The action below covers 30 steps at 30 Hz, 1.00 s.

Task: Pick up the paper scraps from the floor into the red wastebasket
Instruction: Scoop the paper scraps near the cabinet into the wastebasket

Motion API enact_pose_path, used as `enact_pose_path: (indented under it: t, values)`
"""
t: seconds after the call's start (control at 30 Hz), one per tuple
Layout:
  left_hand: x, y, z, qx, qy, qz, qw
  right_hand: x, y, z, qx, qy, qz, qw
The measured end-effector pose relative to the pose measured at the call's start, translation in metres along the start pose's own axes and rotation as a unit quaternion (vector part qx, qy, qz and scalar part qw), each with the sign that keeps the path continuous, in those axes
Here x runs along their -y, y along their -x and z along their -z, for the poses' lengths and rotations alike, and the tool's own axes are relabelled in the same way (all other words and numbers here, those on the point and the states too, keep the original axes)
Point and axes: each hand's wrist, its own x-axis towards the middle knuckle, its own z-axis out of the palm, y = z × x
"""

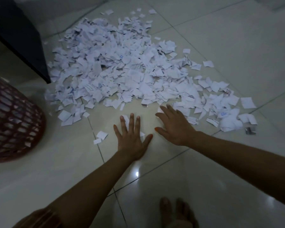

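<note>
A wide heap of white paper scraps (118, 66) covers the pale tiled floor ahead of me. My left hand (132, 139) lies flat with straight, spread fingers over a couple of small scraps just short of the heap. My right hand (176, 127) is also flat and open, its fingertips touching scraps at the heap's near edge. The red lattice wastebasket (15, 122) stands at the left edge, with white paper showing through its mesh. Two loose scraps (101, 136) lie between the basket and my left hand.
A dark piece of furniture (21, 37) stands at the upper left, its corner touching the heap. My bare foot (176, 213) is on the tiles at the bottom. A small metallic object (250, 130) lies at the heap's right edge.
</note>
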Motion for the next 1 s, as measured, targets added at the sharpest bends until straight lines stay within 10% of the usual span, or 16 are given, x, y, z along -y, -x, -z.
enact_pose_path:
  t: [0.4,0.77,1.0]
  values:
    - [-0.038,-0.058,0.021,-0.015,-0.014,-0.104,0.994,-0.046,0.047,-0.030,-0.134,0.007,-0.234,0.963]
    - [-0.060,-0.056,0.013,-0.032,0.060,-0.134,0.989,-0.114,0.042,-0.006,-0.172,-0.080,-0.512,0.837]
    - [-0.054,-0.059,0.009,-0.057,0.092,-0.132,0.985,-0.094,0.010,-0.016,-0.123,-0.057,-0.384,0.913]
